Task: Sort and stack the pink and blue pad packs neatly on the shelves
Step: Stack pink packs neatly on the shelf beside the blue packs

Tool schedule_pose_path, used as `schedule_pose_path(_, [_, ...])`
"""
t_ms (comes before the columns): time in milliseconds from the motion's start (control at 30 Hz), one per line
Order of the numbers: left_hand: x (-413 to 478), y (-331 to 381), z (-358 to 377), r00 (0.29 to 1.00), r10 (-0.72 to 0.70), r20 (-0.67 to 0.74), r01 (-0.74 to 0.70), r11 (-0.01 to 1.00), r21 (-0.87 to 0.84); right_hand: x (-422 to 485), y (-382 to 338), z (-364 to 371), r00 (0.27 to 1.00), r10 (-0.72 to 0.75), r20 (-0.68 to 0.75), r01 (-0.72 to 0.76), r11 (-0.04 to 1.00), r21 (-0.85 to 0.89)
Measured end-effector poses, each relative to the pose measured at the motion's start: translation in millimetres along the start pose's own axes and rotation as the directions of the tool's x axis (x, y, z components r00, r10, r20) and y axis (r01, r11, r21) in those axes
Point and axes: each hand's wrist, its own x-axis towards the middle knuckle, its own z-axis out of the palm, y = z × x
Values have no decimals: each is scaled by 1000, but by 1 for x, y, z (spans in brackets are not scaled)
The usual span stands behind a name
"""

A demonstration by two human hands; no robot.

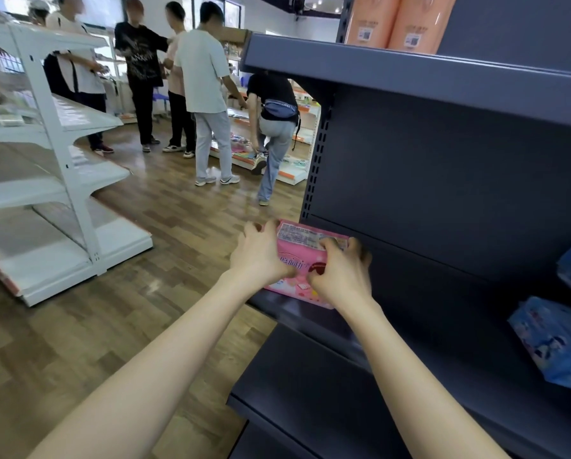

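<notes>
In the head view, the pink pack [302,241] sits at the left end of the dark shelf [419,293], close to its front lip and beside the slotted upright. The left hand [260,256] curls its fingers round the pack's left end, and the right hand [340,276] pinches its near right edge, thumb in front and fingers wrapped behind. The step in hand looks like squaring the pack in its place. To do it well, both hands should press evenly and slide it back until its long side runs parallel to the shelf lip, keeping it clear of the left edge, where it could tip to the floor. The soft wrapper will likely crumple if squeezed hard, so flat, light pressure suits better than a pinch. Two blue packs [555,342] lie well apart on the right, cut off by the frame, so their number and order cannot be judged. Whether the pink is one pack or two stacked is hard to tell, since the hands cover its middle. Its print is too blurred to read, and the right fingertips are hidden behind it.
</notes>
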Motion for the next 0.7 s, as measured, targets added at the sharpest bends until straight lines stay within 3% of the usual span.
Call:
schedule_pose_path(267, [4, -3, -1, 996, 33, 80, -27, 997, -75, 3, -2, -3, 999, 30, -13, -30, 999, 10])
schedule_pose_path(700, [4, 6, 8, 997, 72, 34, -71, 997, -28, 2, -1, -1, 999, -19, -41, 21, 999, 27])
